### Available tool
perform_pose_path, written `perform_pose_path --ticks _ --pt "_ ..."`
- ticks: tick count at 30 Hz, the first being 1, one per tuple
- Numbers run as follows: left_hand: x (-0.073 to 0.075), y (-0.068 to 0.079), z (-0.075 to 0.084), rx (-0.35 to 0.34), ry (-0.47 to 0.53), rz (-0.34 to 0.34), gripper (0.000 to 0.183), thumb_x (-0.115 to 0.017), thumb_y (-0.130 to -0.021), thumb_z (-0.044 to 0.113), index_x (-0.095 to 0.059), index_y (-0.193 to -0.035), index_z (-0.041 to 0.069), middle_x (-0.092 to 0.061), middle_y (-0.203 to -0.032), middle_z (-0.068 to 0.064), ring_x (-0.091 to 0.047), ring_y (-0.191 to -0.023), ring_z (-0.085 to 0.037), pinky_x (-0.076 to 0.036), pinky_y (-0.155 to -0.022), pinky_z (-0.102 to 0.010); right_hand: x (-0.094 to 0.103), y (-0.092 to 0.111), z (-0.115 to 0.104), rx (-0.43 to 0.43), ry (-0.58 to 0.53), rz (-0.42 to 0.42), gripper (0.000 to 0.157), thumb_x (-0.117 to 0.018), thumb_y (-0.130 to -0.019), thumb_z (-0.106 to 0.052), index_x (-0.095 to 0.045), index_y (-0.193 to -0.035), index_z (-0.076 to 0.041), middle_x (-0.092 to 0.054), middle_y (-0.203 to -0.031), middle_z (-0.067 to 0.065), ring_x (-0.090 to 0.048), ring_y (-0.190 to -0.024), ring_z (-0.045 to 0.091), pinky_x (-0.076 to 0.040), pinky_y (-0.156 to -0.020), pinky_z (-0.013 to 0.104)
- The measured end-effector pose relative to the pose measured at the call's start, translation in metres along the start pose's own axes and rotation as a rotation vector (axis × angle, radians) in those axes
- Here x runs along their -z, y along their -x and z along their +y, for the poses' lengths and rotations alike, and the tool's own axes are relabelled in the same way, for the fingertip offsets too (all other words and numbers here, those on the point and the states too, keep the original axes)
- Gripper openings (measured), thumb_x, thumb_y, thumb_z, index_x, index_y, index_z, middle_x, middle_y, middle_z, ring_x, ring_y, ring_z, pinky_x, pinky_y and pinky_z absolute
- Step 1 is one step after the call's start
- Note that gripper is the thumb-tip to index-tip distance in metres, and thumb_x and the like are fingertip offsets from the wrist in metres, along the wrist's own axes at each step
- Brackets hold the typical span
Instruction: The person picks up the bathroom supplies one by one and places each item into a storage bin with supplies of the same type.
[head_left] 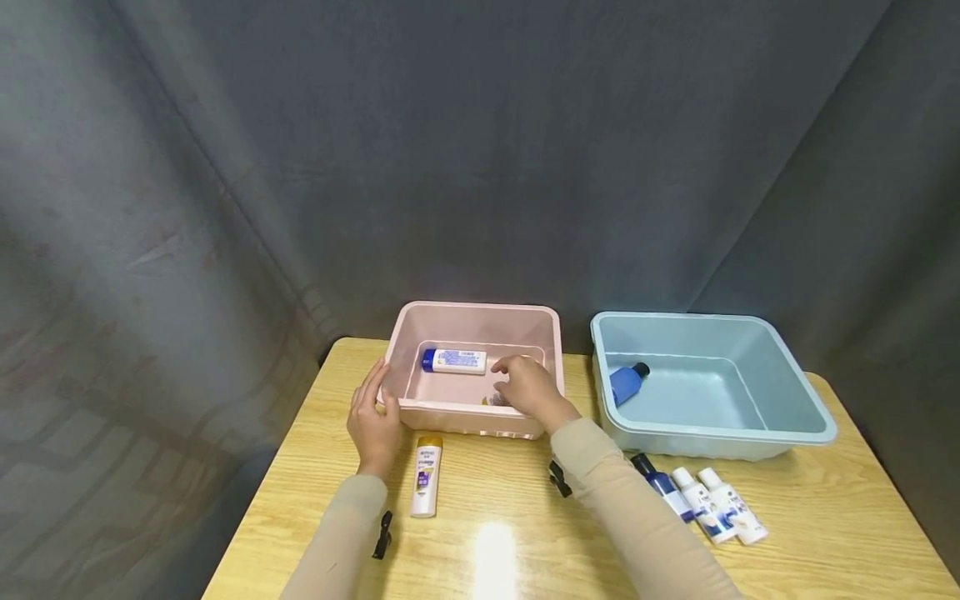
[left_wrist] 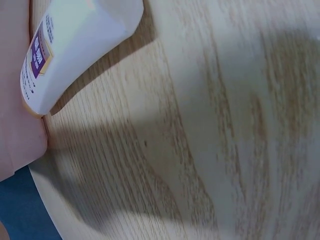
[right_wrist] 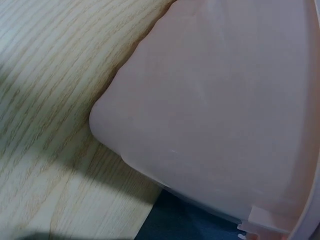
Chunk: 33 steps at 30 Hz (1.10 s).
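My left hand holds the front left corner of a pink plastic bin, thumb and fingers at its rim. My right hand reaches over the front wall into that bin, its thumb and fingers apart. Just below its fingertips a partly hidden item shows a bit of yellow and purple; the front wall hides the rest. Farther back in the bin lies a white bottle with a blue cap. In front of the bin, a white bottle with a gold cap lies on the table, also in the left wrist view.
A light blue bin stands at the right with a blue, black-capped bottle inside. Before it lie a dark blue bottle and two white bottles. Dark grey curtain hangs behind the wooden table.
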<state>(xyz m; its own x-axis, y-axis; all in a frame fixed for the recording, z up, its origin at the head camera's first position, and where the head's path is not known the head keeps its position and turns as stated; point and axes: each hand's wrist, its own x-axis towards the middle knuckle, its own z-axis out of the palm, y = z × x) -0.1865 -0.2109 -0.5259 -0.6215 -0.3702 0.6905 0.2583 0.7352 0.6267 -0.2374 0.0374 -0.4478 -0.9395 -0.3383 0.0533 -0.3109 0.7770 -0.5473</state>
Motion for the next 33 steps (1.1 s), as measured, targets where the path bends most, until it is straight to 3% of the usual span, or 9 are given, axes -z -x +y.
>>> perform_pose_path --ticks 8,14,26,33 --pt "0.001 0.002 0.000 0.017 0.002 -0.009 0.040 -0.054 -0.091 0.004 -0.067 -0.128 0.011 -0.063 -0.135 -0.003 -0.060 -0.114 -0.031 -0.048 -0.088 -0.047 0.003 0.005 -0.004 -0.002 -0.030 0.077 0.025 -0.071 -0.090 -0.012 -0.072 -0.115 -0.009 -0.070 -0.117 0.007 -0.065 -0.107 0.027 -0.051 -0.090 0.044" --pt "0.001 0.002 -0.001 0.016 0.009 -0.008 0.040 -0.053 -0.091 0.004 -0.067 -0.128 0.010 -0.063 -0.134 -0.005 -0.060 -0.115 -0.031 -0.048 -0.089 -0.047 0.006 0.012 -0.007 0.004 -0.050 0.140 0.023 -0.070 -0.092 -0.013 -0.073 -0.115 -0.012 -0.071 -0.114 0.005 -0.067 -0.102 0.026 -0.053 -0.082 0.045" --pt "-0.001 -0.001 -0.003 -0.013 0.014 -0.001 0.041 -0.054 -0.089 0.003 -0.068 -0.127 0.010 -0.064 -0.133 -0.005 -0.061 -0.113 -0.031 -0.048 -0.088 -0.047 0.014 0.028 -0.020 0.111 -0.013 0.224 0.021 -0.073 -0.089 -0.013 -0.075 -0.110 -0.013 -0.069 -0.120 0.007 -0.060 -0.116 0.030 -0.052 -0.091 0.046" --pt "0.001 -0.002 -0.002 -0.023 -0.005 -0.010 0.040 -0.054 -0.089 0.004 -0.068 -0.127 0.010 -0.064 -0.132 -0.006 -0.061 -0.109 -0.032 -0.049 -0.083 -0.048 0.018 0.041 -0.034 0.209 -0.013 0.279 0.020 -0.074 -0.088 -0.012 -0.074 -0.108 -0.011 -0.070 -0.115 0.006 -0.063 -0.112 0.028 -0.050 -0.094 0.044"
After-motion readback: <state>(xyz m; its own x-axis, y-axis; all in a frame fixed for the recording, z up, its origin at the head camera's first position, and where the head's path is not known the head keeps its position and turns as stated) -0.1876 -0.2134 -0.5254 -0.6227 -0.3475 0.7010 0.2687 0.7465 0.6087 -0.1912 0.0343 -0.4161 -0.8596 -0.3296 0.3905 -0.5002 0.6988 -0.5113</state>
